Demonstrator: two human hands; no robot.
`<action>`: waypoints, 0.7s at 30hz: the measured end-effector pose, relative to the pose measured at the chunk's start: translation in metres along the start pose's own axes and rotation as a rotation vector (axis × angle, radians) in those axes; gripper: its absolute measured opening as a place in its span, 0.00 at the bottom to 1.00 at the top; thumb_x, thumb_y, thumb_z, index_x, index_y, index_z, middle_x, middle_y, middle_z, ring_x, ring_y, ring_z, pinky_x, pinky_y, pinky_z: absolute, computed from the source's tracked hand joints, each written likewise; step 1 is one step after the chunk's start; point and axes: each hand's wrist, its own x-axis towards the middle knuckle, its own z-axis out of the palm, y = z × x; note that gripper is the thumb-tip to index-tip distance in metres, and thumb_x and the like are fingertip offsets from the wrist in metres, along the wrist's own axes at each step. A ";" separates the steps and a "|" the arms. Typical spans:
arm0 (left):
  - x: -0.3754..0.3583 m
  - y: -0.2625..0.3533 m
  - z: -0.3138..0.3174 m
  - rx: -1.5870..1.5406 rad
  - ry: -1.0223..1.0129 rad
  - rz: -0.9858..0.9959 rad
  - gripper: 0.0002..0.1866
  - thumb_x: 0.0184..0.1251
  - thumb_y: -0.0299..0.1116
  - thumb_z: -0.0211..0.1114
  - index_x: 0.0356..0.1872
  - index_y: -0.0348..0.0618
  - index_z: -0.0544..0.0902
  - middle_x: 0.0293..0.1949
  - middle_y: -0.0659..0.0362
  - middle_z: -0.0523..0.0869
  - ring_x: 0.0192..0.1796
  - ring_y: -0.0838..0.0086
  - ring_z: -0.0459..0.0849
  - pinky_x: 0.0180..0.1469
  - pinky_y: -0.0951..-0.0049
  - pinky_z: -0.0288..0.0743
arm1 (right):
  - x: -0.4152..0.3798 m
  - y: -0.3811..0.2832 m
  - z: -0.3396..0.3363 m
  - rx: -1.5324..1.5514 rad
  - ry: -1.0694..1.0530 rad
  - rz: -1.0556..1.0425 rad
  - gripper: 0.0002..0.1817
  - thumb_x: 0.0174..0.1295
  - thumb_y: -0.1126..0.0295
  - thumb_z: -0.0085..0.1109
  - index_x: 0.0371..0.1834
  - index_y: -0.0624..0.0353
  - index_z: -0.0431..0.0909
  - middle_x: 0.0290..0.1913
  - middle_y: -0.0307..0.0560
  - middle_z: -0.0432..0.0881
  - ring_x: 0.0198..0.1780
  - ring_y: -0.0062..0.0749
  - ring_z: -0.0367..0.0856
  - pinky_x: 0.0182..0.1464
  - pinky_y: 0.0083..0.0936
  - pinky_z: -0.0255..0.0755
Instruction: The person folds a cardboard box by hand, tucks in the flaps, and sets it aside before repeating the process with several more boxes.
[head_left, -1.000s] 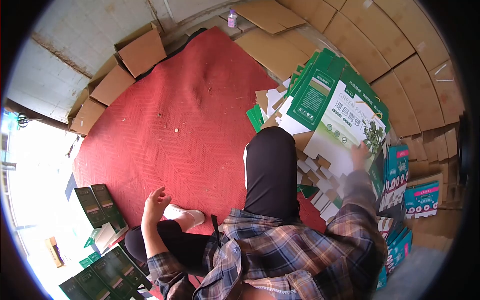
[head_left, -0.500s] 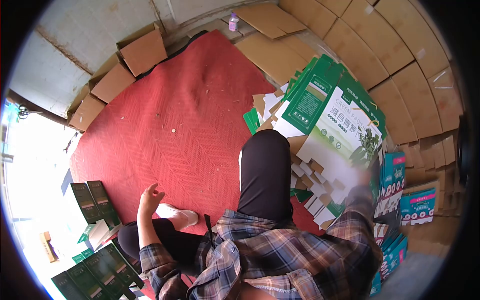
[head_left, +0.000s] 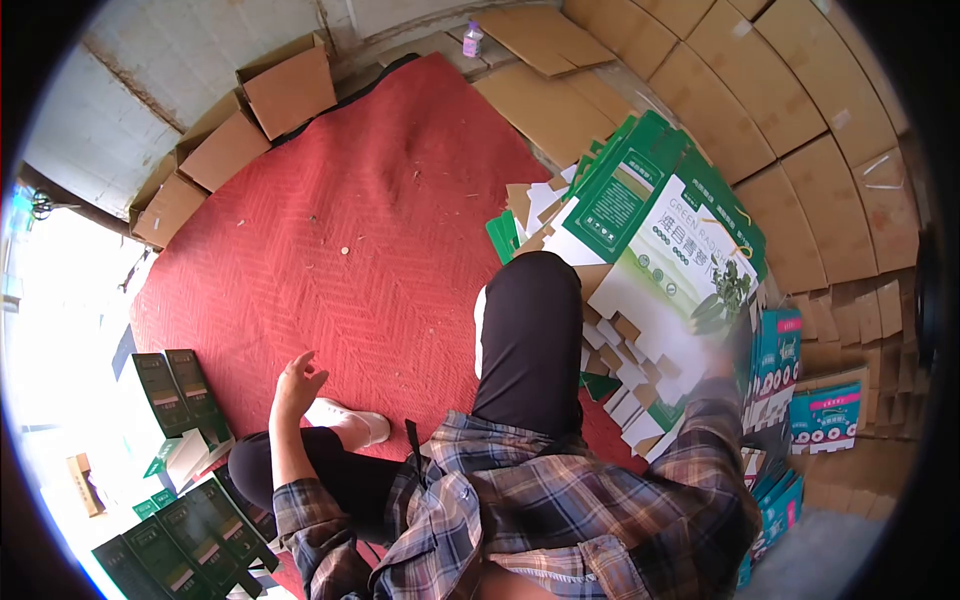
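My left hand [head_left: 297, 386] is raised above the red mat [head_left: 360, 290] near my bent left knee, its fingers apart and holding nothing. On the right, my right hand [head_left: 712, 362] is smeared by motion over the lower right part of a green and white GREEN RADISH carton [head_left: 665, 250]; its fingers cannot be made out. That carton lies flat on top of a pile of similar flattened cartons beside my right knee. White and brown flaps stick out at the pile's lower left edge.
Open brown boxes [head_left: 290, 92] line the upper left edge of the mat. Dark green cartons [head_left: 178, 545] stand at the lower left. Brown cartons [head_left: 760, 105] are stacked at the upper right, with teal and pink cartons [head_left: 826, 416] below. A small bottle [head_left: 472, 40] stands at the top.
The view has shifted slightly. My left hand has moved a little up and left, while my right hand stays over the radish carton, blurred in both frames.
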 end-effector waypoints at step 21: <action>-0.006 0.002 -0.001 0.026 0.017 0.050 0.29 0.53 0.37 0.70 0.59 0.45 0.76 0.47 0.47 0.81 0.49 0.57 0.81 0.52 0.61 0.75 | -0.105 -0.153 -0.084 1.031 -0.586 0.215 0.32 0.65 0.47 0.51 0.59 0.65 0.71 0.54 0.54 0.79 0.55 0.46 0.78 0.60 0.40 0.70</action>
